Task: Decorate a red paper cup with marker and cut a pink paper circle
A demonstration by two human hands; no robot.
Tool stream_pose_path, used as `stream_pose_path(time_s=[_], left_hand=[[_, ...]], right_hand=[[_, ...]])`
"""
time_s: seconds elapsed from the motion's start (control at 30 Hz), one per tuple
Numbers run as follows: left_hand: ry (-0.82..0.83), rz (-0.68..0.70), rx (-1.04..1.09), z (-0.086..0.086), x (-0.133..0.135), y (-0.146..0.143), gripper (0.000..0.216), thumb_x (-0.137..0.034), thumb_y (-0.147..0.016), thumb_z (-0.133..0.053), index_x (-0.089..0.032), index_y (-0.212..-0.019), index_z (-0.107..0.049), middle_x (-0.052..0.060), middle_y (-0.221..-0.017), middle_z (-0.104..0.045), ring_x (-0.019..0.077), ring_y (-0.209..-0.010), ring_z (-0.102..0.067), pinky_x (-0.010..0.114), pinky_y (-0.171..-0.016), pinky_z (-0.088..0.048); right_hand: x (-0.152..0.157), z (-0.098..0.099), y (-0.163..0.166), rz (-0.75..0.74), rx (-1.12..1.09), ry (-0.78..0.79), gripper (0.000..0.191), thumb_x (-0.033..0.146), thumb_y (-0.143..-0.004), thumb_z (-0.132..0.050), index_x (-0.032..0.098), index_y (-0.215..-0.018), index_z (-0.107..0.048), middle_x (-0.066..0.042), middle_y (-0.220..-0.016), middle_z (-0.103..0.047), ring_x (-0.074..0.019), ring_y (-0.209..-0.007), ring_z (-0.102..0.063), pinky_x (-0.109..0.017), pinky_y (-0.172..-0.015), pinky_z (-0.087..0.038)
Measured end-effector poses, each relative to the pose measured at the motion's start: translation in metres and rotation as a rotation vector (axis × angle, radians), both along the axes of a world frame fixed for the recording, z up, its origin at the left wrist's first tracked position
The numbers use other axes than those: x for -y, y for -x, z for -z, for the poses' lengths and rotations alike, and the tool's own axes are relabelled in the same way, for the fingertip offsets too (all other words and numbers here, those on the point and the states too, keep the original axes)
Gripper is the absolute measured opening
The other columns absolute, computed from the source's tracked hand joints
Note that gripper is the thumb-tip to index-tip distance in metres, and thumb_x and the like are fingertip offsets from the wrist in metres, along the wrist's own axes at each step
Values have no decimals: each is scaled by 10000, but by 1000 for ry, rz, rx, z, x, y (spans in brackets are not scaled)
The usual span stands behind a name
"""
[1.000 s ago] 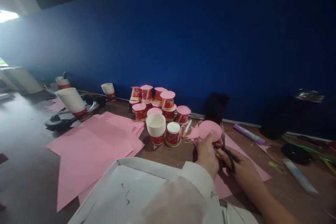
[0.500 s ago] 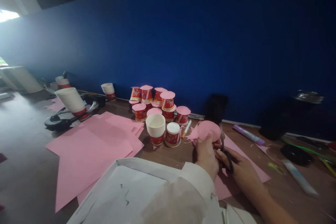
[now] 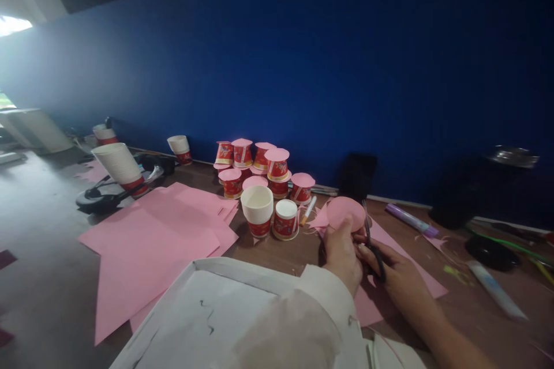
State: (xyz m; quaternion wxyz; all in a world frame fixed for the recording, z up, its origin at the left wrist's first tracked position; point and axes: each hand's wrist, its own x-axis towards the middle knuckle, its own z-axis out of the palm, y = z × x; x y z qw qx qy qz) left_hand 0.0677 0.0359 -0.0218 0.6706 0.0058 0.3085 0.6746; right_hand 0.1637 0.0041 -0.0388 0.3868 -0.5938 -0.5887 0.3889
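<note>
My left hand (image 3: 343,252) pinches a pink paper circle (image 3: 345,213) and holds it upright above the table. My right hand (image 3: 400,277) grips black-handled scissors (image 3: 371,240), whose blades stand against the circle's right edge. Both hands hover over a pink paper sheet (image 3: 389,277) with thin trimmings around it. Just left of the hands stand an upright white paper cup (image 3: 257,210) and an upturned red cup (image 3: 285,219). My white sleeve fills the lower middle of the view.
Behind the two cups is a cluster of several upturned red cups topped with pink discs (image 3: 264,167). Large pink sheets (image 3: 156,236) cover the table at the left. A marker (image 3: 308,210), a purple tube (image 3: 410,220), a white tube (image 3: 496,289) and dark objects lie nearby. A blue wall runs behind.
The hands, circle and scissors stay almost where they were; the circle has turned slightly in my left fingers. The view has shifted a little.
</note>
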Motion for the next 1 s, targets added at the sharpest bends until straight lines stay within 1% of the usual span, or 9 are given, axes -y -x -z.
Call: stream_pose_path(time_s=[0.13, 0.27, 0.43, 0.53, 0.6, 0.7, 0.8, 0.93, 1.0], left_hand=[[-9, -10, 7, 4, -1, -2, 314, -319, -670, -819, -160, -747, -559, 28, -579, -601, 121, -483, -554, 198, -443, -395], [-16, -22, 17, 2, -1, -2, 357, -296, -593, -857, -167, -725, -551, 6, -558, -582, 113, -478, -539, 200, -446, -383], [-1, -29, 30, -2, 1, -1, 452, -360, -522, -903, -181, -692, -525, -28, -525, -536, 91, -451, -486, 196, -441, -363], [31, -43, 6, -4, 3, 0, 480, -382, -500, -910, -189, -710, -524, -51, -527, -499, 86, -442, -461, 191, -416, -315], [41, -39, -13, -5, 4, 0, 481, -392, -503, -906, -189, -722, -529, -51, -549, -501, 86, -442, -460, 192, -402, -302], [56, -39, -49, -5, 4, 1, 468, -397, -525, -898, -185, -738, -539, -41, -580, -525, 88, -448, -475, 198, -402, -335], [82, -58, -93, -1, 3, 1, 459, -394, -531, -892, -189, -759, -551, -47, -574, -518, 93, -450, -479, 202, -398, -339], [40, -62, -106, 4, 2, -1, 466, -404, -526, -889, -189, -751, -543, -56, -555, -501, 91, -451, -479, 198, -404, -322], [32, -55, -101, 3, 2, -1, 485, -423, -523, -892, -190, -740, -527, -49, -564, -520, 91, -445, -483, 203, -404, -321]], right_hand=[[0, -2, 1, -9, 9, -20, 528, 596, -703, -720, 245, -1090, -798, -77, -1139, -783, -315, -1095, -709, -350, -918, -557], [-1, -2, 1, 16, 39, -31, 544, 615, -694, -704, 248, -1083, -802, -78, -1124, -787, -320, -1071, -716, -371, -913, -559], [-1, -2, -1, -3, 45, -36, 517, 595, -730, -686, 251, -1099, -799, -76, -1153, -778, -324, -1128, -698, -376, -943, -552], [0, -2, -1, -18, 26, -42, 508, 571, -747, -683, 255, -1130, -791, -72, -1189, -767, -319, -1161, -687, -384, -985, -541], [0, -1, -1, -23, 34, -57, 505, 568, -749, -685, 261, -1137, -790, -71, -1194, -765, -321, -1159, -689, -395, -995, -538], [0, 0, -2, -28, 38, -56, 511, 567, -753, -692, 253, -1144, -788, -79, -1180, -769, -319, -1128, -702, -395, -970, -554], [-1, 0, -2, -35, 25, -46, 528, 575, -759, -690, 240, -1156, -784, -86, -1172, -772, -306, -1090, -716, -377, -943, -564], [0, -2, -1, -29, 57, -52, 520, 584, -755, -681, 247, -1135, -792, -69, -1168, -774, -305, -1091, -713, -358, -921, -566], [0, -2, -1, -23, 63, -52, 520, 586, -754, -679, 249, -1133, -794, -62, -1159, -777, -305, -1080, -715, -347, -897, -571]])
